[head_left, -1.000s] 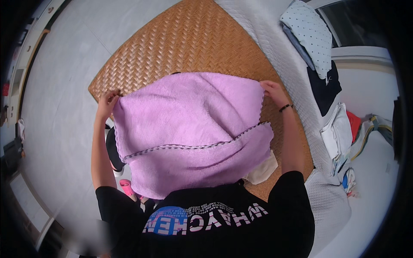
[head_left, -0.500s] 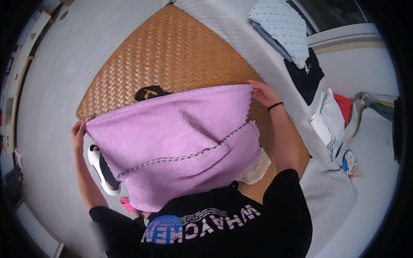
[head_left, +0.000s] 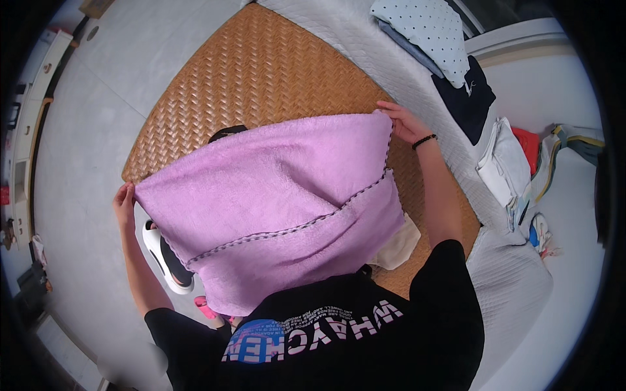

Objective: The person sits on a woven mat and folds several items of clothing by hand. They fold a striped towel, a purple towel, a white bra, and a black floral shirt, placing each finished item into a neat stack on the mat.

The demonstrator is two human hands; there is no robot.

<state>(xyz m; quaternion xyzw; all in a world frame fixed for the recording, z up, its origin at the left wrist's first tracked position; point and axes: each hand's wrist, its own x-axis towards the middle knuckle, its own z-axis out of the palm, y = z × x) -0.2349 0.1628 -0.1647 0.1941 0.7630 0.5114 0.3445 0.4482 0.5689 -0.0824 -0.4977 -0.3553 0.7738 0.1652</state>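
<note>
A fluffy lilac towel (head_left: 261, 195) with a black-and-white stitched edge hangs spread wide in front of me. At its far left corner, the fingertips of my left hand (head_left: 124, 199) pinch the cloth. My right hand (head_left: 403, 124) grips the opposite corner, its thumb side on the fabric and some fingers stretched past the edge. One part of the towel is folded over, so the striped edge runs slantwise across it. Under the towel lies a woven brown mat (head_left: 254, 72). A small black item (head_left: 228, 132) peeks out beyond the far edge, mostly covered.
Beige cloth (head_left: 398, 246) shows beside the towel's right side. Along the right are a quilted grey cover (head_left: 365, 45), a dotted pale folded garment (head_left: 424, 32), a black garment (head_left: 469, 98) and white folded cloth (head_left: 505, 169). A white slipper (head_left: 155, 247) is on the floor at left.
The towel's right corner has risen a little with my right hand, and its stitched side edge now shows there. More of the black item is covered. The whole view has shifted slightly.
</note>
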